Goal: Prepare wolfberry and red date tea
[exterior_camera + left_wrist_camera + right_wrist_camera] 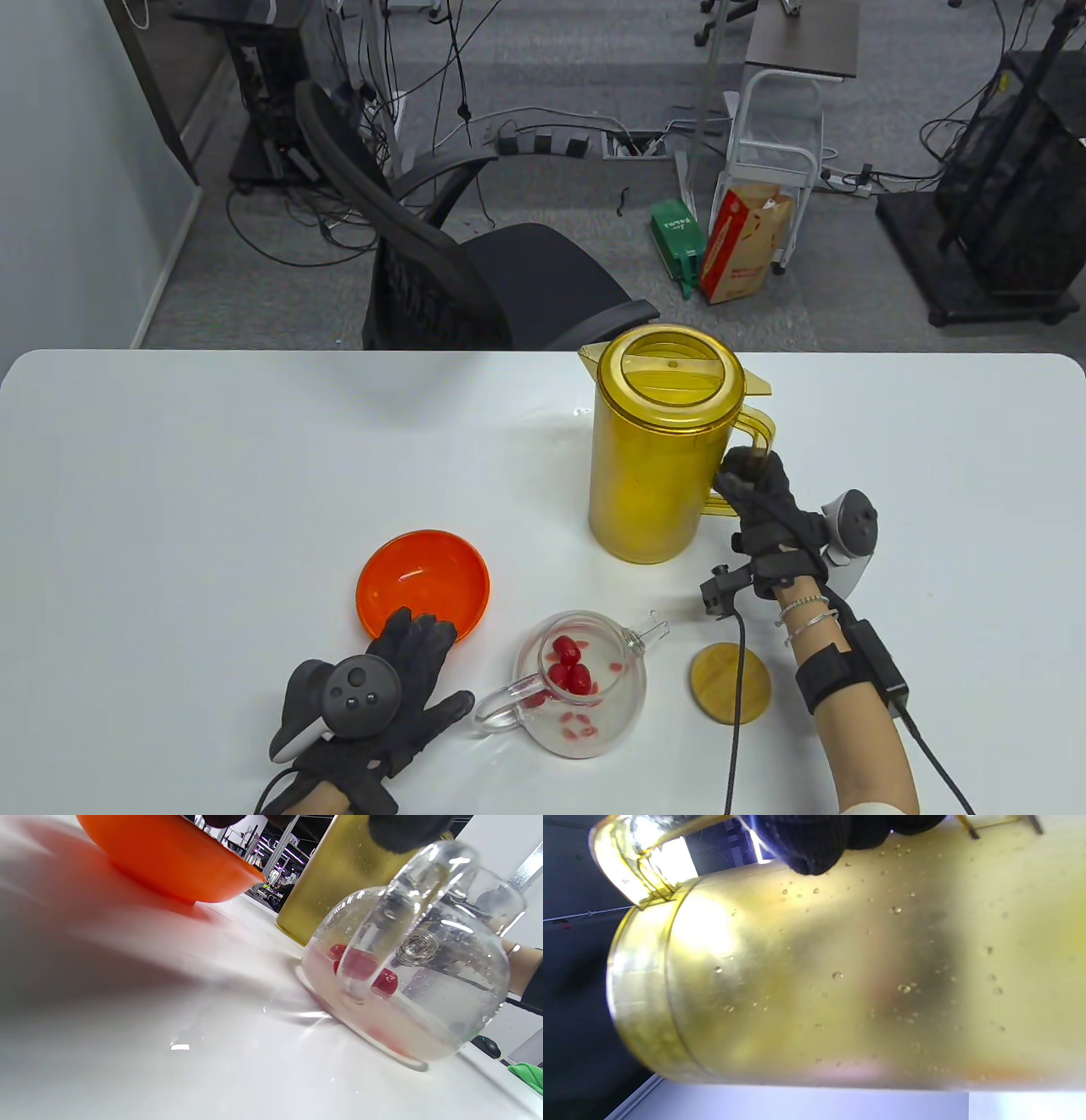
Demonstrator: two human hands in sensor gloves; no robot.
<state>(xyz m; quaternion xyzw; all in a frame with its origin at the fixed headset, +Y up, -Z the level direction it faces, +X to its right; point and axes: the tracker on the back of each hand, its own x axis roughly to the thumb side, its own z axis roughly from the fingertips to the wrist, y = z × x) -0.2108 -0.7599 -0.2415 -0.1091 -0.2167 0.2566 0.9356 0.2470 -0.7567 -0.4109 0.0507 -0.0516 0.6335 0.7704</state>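
Observation:
A tall yellow pitcher (657, 458) with its lid on stands upright on the white table (212, 475). My right hand (748, 477) grips its handle (758, 433); in the right wrist view my fingers (806, 840) wrap the handle (645, 861) beside the pitcher wall (840, 984). A glass teapot (611, 713) without a lid holds red dates (570, 666) and wolfberries (579, 726). My left hand (433, 666) lies open and flat on the table, fingertips at the orange bowl (422, 581), thumb near the teapot handle (501, 709). The left wrist view shows the teapot (458, 993) and the bowl (169, 857).
A round bamboo lid (730, 683) lies on the table right of the teapot, under my right wrist's cable. The orange bowl looks empty. A black office chair (475, 280) stands behind the table's far edge.

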